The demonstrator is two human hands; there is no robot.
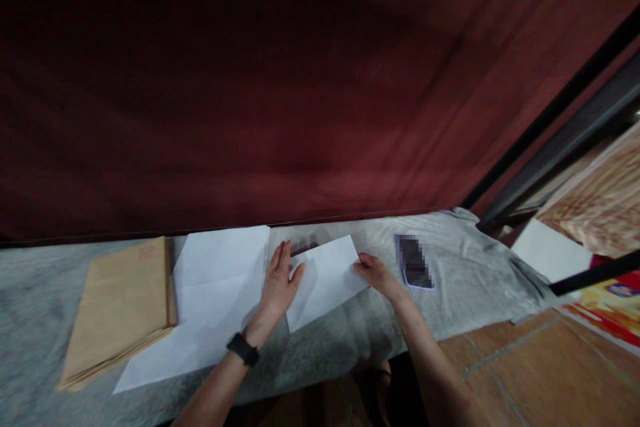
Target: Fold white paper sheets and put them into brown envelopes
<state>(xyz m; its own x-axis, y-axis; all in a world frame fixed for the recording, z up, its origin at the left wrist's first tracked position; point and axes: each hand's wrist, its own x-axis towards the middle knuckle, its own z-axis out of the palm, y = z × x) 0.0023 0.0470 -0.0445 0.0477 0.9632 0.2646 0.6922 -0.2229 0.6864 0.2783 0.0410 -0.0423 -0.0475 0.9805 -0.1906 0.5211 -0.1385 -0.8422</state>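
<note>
A folded sheet of white paper (327, 283) lies at a slant on the grey cloth, between my two hands. My left hand (280, 283), a dark watch on its wrist, rests at the paper's left edge with its fingers stretched out and the thumb apart. At the opposite end, my right hand (375, 272) pinches the paper's right edge between thumb and fingers. Left of my left hand are larger white sheets (220, 287), partly under a stack of brown envelopes (123, 300). A dark item (304, 244) behind the folded paper is mostly hidden.
Grey cloth (345, 340) covers the narrow work surface. A phone (415, 263) lies right of my right hand. Dark red fabric (300, 113) hangs along the back edge. Black metal bars (550, 117) and printed packaging (615, 307) stand at the right, above a tiled floor (540, 360).
</note>
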